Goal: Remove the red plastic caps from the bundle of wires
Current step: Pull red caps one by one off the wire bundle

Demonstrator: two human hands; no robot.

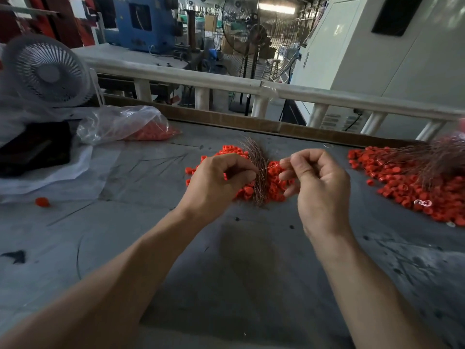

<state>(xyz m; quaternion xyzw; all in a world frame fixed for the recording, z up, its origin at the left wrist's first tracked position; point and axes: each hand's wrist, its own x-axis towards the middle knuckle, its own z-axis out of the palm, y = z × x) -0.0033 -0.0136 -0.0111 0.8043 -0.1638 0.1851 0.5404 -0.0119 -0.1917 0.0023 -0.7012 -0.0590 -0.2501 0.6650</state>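
Head view: scuffed grey worktable (pixel 251 285), seemingly factory floor.

2 hands (pixel 219 180), 2 wire bundles (pixel 256 170), 2 cap piles (pixel 402 182), 2 fans (pixel 47 71), 1 bag (pixel 120 124).

A grey worktable (pixel 226 260) is bounded at its far edge by a white railing (pixel 289 93), beyond which a factory hall (daylit from the far end) is seen, with a blue machine (pixel 144 22), a black standing fan (pixel 254 39) and a white cabinet (pixel 377 54).
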